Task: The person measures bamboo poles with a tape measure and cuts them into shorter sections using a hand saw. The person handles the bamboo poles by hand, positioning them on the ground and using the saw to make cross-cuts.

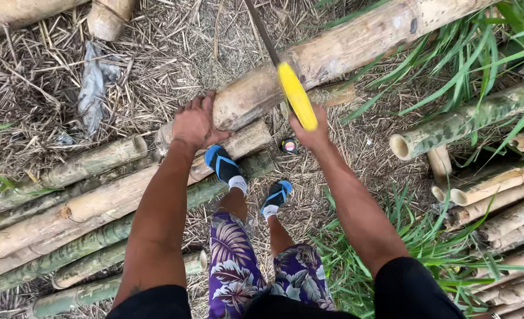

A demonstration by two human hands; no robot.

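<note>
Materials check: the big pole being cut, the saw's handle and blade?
Pole: looks like bamboo, dry tan skin, hollow ends showing on similar poles nearby. Saw handle in the right hand: glossy yellow, probably plastic. Blade: thin, dark, dull, likely steel; teeth too blurred to tell. The left hand rests on the pole's end.

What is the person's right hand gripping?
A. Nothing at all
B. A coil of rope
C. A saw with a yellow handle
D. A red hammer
C: the right hand is closed around the yellow handle of a saw, whose blade crosses the thick bamboo pole, while the left hand presses on that pole's cut end.
</note>
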